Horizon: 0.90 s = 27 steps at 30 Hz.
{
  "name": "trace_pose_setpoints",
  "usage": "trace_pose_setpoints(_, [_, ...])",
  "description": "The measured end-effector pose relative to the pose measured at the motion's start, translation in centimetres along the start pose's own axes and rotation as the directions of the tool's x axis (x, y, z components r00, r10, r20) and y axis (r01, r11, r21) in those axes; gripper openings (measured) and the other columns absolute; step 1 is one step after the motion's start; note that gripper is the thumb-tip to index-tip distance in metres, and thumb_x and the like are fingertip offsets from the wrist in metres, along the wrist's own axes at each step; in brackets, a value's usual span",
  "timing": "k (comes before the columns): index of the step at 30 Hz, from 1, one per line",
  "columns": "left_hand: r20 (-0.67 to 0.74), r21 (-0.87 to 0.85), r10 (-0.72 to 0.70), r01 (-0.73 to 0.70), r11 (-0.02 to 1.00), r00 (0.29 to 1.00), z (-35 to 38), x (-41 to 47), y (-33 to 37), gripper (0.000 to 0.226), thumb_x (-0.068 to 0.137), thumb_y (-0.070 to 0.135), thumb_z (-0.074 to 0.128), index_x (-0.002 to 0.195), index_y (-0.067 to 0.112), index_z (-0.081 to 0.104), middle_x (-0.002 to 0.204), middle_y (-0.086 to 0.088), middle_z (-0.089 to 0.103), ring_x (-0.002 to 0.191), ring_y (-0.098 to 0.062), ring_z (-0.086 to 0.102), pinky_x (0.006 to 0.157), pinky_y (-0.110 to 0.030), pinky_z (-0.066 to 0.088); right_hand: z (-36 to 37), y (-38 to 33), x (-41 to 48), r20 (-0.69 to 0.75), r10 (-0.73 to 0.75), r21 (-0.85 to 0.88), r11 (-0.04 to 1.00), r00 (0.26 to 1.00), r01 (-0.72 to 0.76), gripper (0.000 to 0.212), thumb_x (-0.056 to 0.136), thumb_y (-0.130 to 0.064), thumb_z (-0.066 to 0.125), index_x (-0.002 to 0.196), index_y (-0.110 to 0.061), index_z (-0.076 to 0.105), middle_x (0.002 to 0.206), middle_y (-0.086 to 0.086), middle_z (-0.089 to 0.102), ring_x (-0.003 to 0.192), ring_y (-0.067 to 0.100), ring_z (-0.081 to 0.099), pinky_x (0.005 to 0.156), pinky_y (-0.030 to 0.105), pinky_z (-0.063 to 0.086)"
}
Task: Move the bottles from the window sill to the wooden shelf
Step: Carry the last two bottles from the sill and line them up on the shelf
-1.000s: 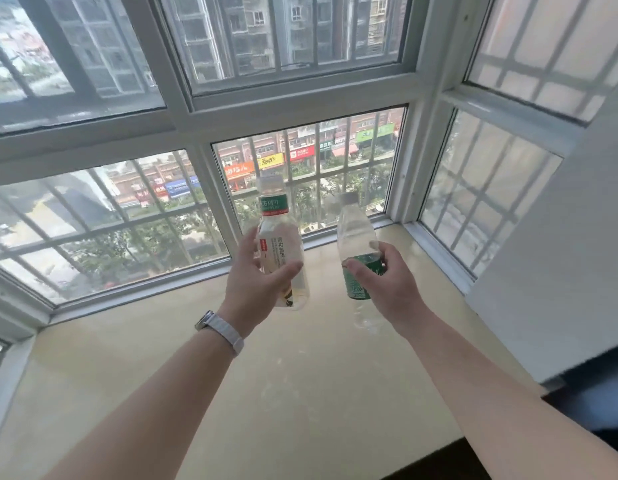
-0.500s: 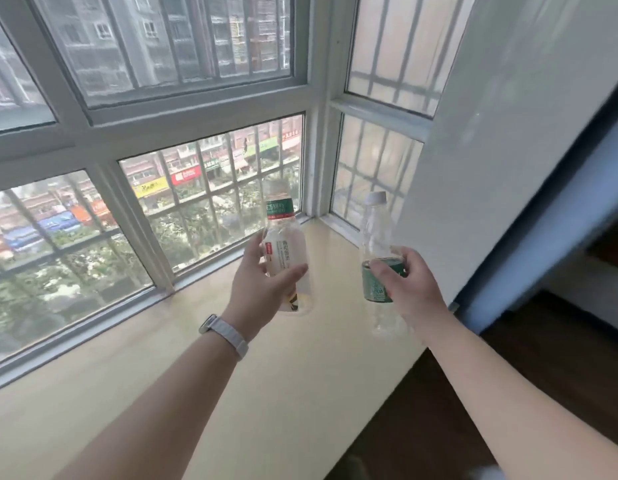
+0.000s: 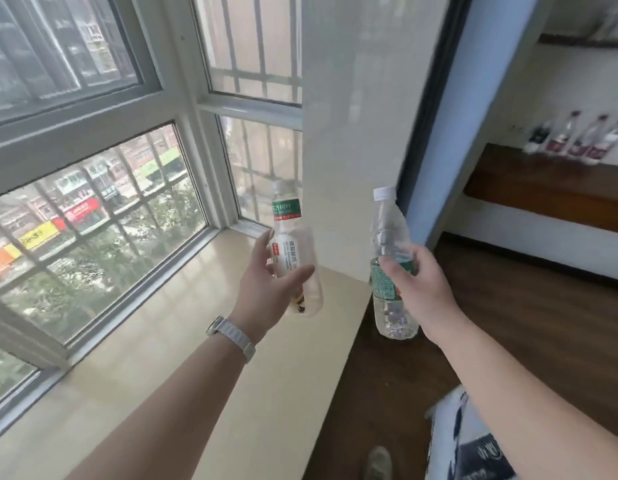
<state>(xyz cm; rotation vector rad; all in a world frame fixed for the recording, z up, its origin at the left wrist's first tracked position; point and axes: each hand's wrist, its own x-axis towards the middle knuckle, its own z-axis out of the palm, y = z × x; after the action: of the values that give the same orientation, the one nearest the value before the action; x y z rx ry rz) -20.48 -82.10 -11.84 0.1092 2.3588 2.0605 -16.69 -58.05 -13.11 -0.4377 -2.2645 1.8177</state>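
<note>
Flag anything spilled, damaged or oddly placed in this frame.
Nothing stands out. The left hand holds a white-labelled bottle and the right hand a green-labelled bottle, both capped and roughly upright. Four bottles stand in a row on the wooden shelf. The window sill shows no spill.

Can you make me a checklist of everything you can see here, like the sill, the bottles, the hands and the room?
Surface: window sill, pale, glossy, bare where visible.
Job's things: white-label bottle and green-label bottle, both lifted off the sill; wooden shelf at right.
Clutter: four bottles already on the shelf, blurred.
Hands: left hand and right hand each grip one bottle.
Cables: nothing seen.
Surroundings: barred windows, white pillar, dark wood floor.
</note>
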Motion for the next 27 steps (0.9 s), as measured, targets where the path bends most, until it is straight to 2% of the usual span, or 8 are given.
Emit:
trace_pose_setpoints(3, [0.075, 0.016, -0.004, 0.003, 1.0, 0.997, 4.6, 2.3, 0.1, 0.079, 0.079, 0.02, 0.081, 0.144, 0.033, 0.037, 0.105, 0.011, 0.067, 0.08, 0.003, 0.069, 0.061, -0.017, 0.054, -3.6, 1.7, 2.1, -0.097, 0.017, -0.005, 1.0, 0.995, -0.018, 0.037, 0.07, -0.061, 0.072, 0.101, -0.045, 0.06, 0.104, -0.01, 0.07, 0.097, 0.013, 0.068, 0.089, 0.048, 0.055])
trace_pose_setpoints(5, [0.127, 0.04, -0.007, 0.002, 0.999, 0.992, 7.8, 3.6, 0.1, 0.082, 0.078, 0.022, 0.082, 0.146, 0.032, 0.036, 0.111, 0.007, 0.067, 0.084, 0.0, 0.07, 0.063, -0.019, 0.056, -6.1, 3.0, 3.7, -0.152, 0.042, -0.002, 0.999, 0.988, -0.043, 0.051, 0.065, -0.068, 0.07, 0.108, -0.043, 0.058, 0.109, -0.01, 0.068, 0.101, 0.014, 0.066, 0.092, 0.05, 0.053])
trace_pose_setpoints(9, [0.219, 0.105, -0.016, -0.007, 0.994, 0.976, 14.2, 6.7, 0.7, 0.081, 0.079, 0.02, 0.082, 0.146, 0.032, 0.037, 0.107, 0.006, 0.067, 0.08, -0.001, 0.07, 0.063, -0.023, 0.058, -10.9, 4.7, 7.0, -0.221, 0.095, 0.017, 0.995, 0.97, -0.094, 0.067, 0.065, -0.069, 0.068, 0.12, -0.033, 0.055, 0.112, -0.009, 0.066, 0.098, 0.013, 0.067, 0.089, 0.048, 0.055])
trace_pose_setpoints(15, [0.347, 0.162, 0.033, -0.094, 0.982, 0.937, 24.5, 11.1, 2.0, 0.078, 0.076, 0.02, 0.084, 0.137, 0.042, 0.04, 0.091, 0.016, 0.069, 0.08, -0.014, 0.071, 0.07, -0.044, 0.062, -18.4, 6.8, 12.5, -0.336, 0.136, 0.039, 0.991, 0.932, -0.131, 0.065, 0.066, -0.068, 0.069, 0.118, -0.032, 0.056, 0.109, -0.006, 0.067, 0.096, 0.016, 0.068, 0.086, 0.048, 0.056])
trace_pose_setpoints(19, [0.399, 0.175, 0.078, -0.159, 0.972, 0.914, 30.5, 13.7, 3.1, 0.076, 0.078, 0.019, 0.081, 0.142, 0.033, 0.042, 0.095, 0.014, 0.069, 0.074, -0.002, 0.067, 0.062, -0.022, 0.055, -23.3, 7.7, 15.1, -0.392, 0.133, 0.062, 0.991, 0.91, -0.118, 0.049, 0.078, -0.052, 0.073, 0.119, -0.032, 0.056, 0.109, -0.008, 0.067, 0.093, 0.012, 0.068, 0.083, 0.044, 0.058])
trace_pose_setpoints(21, [0.434, 0.164, 0.068, -0.152, 0.975, 0.899, 33.5, 14.6, 3.5, 0.077, 0.079, 0.019, 0.08, 0.144, 0.03, 0.04, 0.106, 0.003, 0.069, 0.074, -0.006, 0.067, 0.06, -0.015, 0.051, -25.8, 8.2, 15.8, -0.421, 0.13, 0.064, 0.991, 0.897, -0.114, 0.045, 0.08, -0.05, 0.073, 0.118, -0.034, 0.055, 0.108, -0.009, 0.066, 0.09, 0.01, 0.068, 0.079, 0.041, 0.058])
trace_pose_setpoints(25, [0.498, 0.171, 0.036, -0.139, 0.975, 0.866, 38.3, 15.6, 3.7, 0.089, 0.071, 0.039, 0.082, 0.146, 0.039, 0.034, 0.119, -0.001, 0.066, 0.092, -0.02, 0.07, 0.068, -0.021, 0.057, -30.0, 9.3, 16.1, -0.472, 0.164, 0.076, 0.987, 0.866, -0.145, 0.047, 0.081, -0.05, 0.071, 0.121, -0.032, 0.053, 0.109, -0.007, 0.066, 0.089, 0.012, 0.069, 0.074, 0.041, 0.06])
trace_pose_setpoints(27, [0.529, 0.182, 0.055, -0.177, 0.967, 0.847, 40.2, 16.2, 4.0, 0.086, 0.074, 0.038, 0.082, 0.146, 0.04, 0.033, 0.116, 0.004, 0.067, 0.096, -0.018, 0.07, 0.076, -0.028, 0.06, -31.8, 9.6, 16.5, -0.491, 0.168, 0.079, 0.986, 0.855, -0.148, 0.05, 0.08, -0.052, 0.071, 0.121, -0.032, 0.053, 0.109, -0.007, 0.066, 0.09, 0.013, 0.069, 0.074, 0.043, 0.06])
